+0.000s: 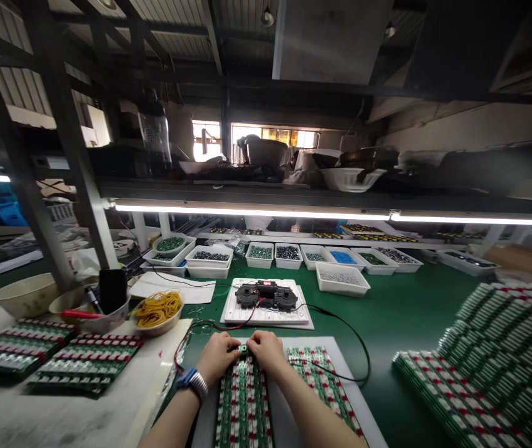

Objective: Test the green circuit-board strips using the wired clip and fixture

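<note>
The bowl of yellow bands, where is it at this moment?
In the head view, the bowl stands left of centre, up and left from the left hand, in front of the white paper.

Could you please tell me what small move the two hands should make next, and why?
I would probably settle the small part gently with the fingertips, at the far end of the circuit board panel: the left hand and the right hand are there, one on either side of it. Whether it already sits properly is too small to tell.
</note>
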The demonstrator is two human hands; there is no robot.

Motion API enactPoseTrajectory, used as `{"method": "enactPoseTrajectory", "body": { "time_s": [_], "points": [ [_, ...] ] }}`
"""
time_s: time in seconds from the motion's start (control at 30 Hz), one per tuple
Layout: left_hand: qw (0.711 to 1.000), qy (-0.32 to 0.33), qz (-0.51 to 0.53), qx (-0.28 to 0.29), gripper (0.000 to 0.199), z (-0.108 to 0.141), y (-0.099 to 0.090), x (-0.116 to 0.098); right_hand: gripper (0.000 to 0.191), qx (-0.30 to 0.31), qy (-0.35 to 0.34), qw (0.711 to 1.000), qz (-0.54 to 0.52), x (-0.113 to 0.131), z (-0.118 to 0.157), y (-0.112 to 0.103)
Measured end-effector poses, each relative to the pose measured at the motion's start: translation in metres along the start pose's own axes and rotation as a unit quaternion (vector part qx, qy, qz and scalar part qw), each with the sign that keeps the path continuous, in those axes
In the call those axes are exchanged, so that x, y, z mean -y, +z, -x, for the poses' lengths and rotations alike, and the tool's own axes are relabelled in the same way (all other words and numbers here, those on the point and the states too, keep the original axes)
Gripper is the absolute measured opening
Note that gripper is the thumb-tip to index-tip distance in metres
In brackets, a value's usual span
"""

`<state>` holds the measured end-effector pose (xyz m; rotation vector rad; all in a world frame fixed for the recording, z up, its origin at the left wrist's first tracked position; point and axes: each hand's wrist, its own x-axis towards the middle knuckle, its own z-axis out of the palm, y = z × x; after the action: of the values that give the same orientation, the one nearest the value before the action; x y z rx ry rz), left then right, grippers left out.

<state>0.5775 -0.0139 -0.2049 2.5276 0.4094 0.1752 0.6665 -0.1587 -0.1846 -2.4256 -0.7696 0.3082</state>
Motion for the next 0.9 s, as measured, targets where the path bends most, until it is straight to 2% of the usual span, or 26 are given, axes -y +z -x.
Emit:
{"method": "enactPoseTrajectory", "body": {
  "time_s": [0.2,0.37,0.57,0.9],
  "points": [
    [0.999,-0.013,0.022,-0.026,0.034,0.0,0.01,0.008,0.023,-0.022,0.01,1.0,0.008,0.003,0.002,0.007],
    [0.998,-0.007,0.033,-0.052,0.034,0.005,0.013,0.008,0.02,-0.067,0.01,0.998,0.011,0.005,0.007,0.014],
    [0.995,0.0,0.063,-0.082,0.032,0.006,0.017,0.011,0.023,-0.101,-0.017,0.995,0.004,0.0,0.009,0.02],
    [0.994,-0.009,0.065,-0.091,0.032,0.007,0.02,0.012,0.025,-0.105,-0.022,0.994,0.006,-0.003,0.01,0.02]
  ]
}}
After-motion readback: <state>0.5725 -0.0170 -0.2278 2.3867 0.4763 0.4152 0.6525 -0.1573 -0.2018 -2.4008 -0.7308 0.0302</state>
